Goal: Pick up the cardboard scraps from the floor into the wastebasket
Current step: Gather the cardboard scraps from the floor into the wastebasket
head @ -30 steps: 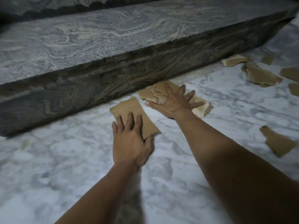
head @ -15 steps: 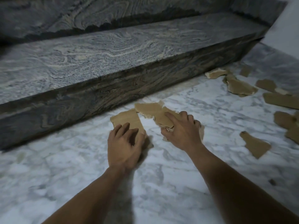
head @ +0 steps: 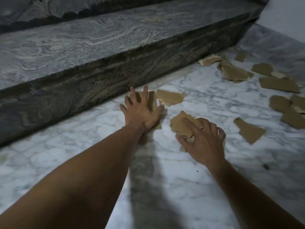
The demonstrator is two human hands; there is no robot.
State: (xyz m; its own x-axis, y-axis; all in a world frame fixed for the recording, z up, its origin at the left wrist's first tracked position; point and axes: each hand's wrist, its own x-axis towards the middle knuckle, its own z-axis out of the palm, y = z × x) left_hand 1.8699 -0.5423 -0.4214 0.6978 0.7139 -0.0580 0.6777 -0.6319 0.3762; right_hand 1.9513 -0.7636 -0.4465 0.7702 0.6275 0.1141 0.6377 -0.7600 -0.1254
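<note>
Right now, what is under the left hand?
A flat cardboard scrap lies on the marble floor under the left hand, whose spread fingers press it. Only its right edge and a lower corner show; the palm covers the rest, so its full shape is hidden.

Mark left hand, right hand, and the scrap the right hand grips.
left hand (head: 142,111): head view, back of hand.
right hand (head: 204,141): head view, back of hand.
gripped scrap (head: 178,124): head view, bare top face.
</note>
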